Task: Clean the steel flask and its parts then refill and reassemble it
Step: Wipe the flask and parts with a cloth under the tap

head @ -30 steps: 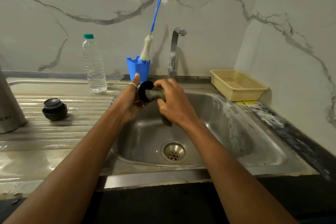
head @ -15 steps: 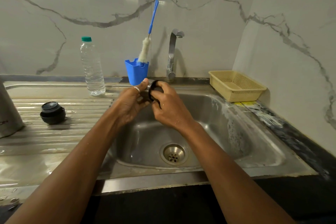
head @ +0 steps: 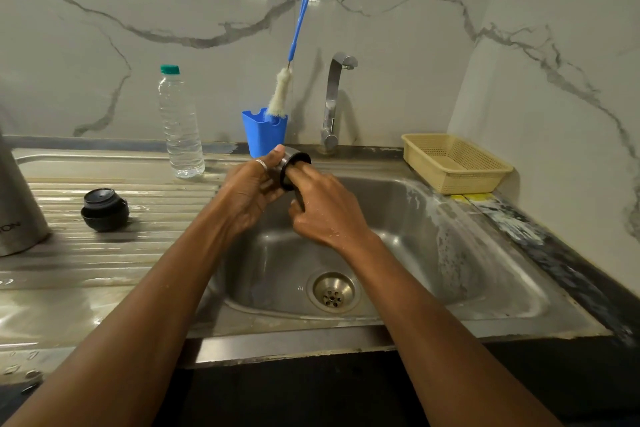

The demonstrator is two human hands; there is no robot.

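At nine o'clock of the view, cut off by the edge, the steel flask (head: 19, 204) stands upright on the ribbed draining board (head: 145, 246). Just beside it, at its three o'clock, a black stopper (head: 105, 210) sits on the same ribs, apart from the flask. At one o'clock from the stopper, a clear water bottle (head: 180, 125) with a green top stands near the wall.

The left hand (head: 249, 194) grasps the flask's cap (head: 293, 166), thumb over its top and fingers curled round its steel side. The cap is tipped on its side with its black-rimmed mouth turned toward the right hand, and it is held in the air over the back left corner of the sink (head: 460, 243), at eleven o'clock from the drain (head: 334, 292).

Behind the cap, at its twelve o'clock, a blue cup (head: 265, 133) holds a bottle brush (head: 281, 94) leaning right. The tap (head: 333, 100) rises at one o'clock from the cap.

The right hand (head: 327, 213) reaches into the cap's mouth with straight fingers, while its thumb and lower fingers pinch a dark pad (head: 298, 199), mostly hidden.

At two o'clock from the drain, a yellow basket (head: 453, 165) rests on the counter by the side wall.
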